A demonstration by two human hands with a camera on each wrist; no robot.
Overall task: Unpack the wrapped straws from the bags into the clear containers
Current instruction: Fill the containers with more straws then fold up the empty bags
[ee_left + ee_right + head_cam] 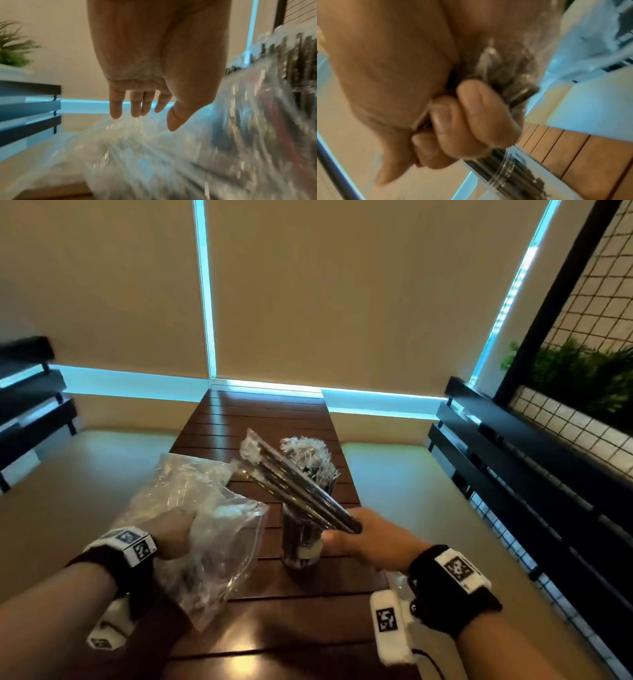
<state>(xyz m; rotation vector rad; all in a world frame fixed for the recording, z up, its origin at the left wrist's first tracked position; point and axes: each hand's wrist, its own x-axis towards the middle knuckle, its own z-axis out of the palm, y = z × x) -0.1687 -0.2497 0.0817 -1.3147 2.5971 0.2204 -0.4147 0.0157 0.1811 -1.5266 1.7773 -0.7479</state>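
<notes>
My right hand grips a bundle of dark wrapped straws by its lower end, and the bundle slants up to the left over the table. In the right wrist view the fingers are curled tight round the straws. Just under the bundle a clear container stands on the wooden table, packed with upright straws whose crinkled wrapper tops stick out. A crumpled clear plastic bag lies at the left. My left hand is at the bag, fingers straight and loose above it.
The narrow slatted table runs away from me to a window with drawn blinds. Pale cushioned seats flank it. Dark slatted rails stand at both sides, and plants sit behind a wire grid at the right.
</notes>
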